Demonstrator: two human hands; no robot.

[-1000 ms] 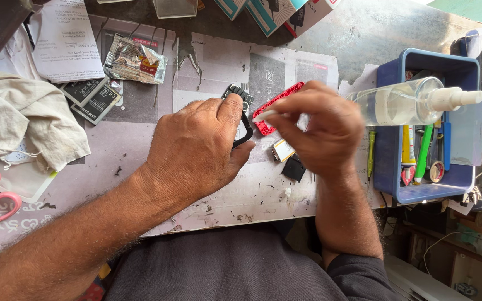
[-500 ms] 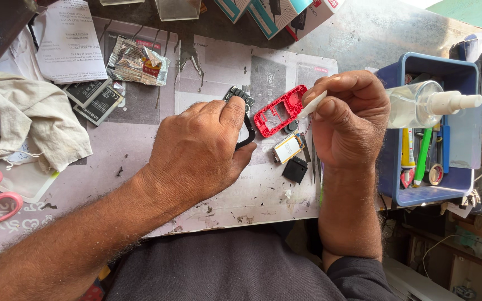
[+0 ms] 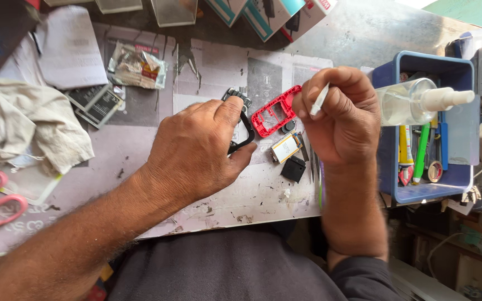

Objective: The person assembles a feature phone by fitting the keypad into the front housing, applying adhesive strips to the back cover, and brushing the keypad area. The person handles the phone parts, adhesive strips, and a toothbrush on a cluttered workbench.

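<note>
Reaching in from the near left, the left hand lies palm down on the paper, thumb and forefinger closed on one black phone frame. To its right the right hand is raised, fingers pinched shut on one thin white stick. One red phone frame lies farther off between them, one battery nearer.

view: one head camera only, so no second view shares any of the scene
position: above the paper-covered grey worktop, over the person's lap
direction: steeply downward and slightly forward, far edge at the top
nearness: close; both forearms fill the near half
left edge: crumpled beige cloth
right edge: blue plastic tool tray
centre: left hand and right hand
</note>
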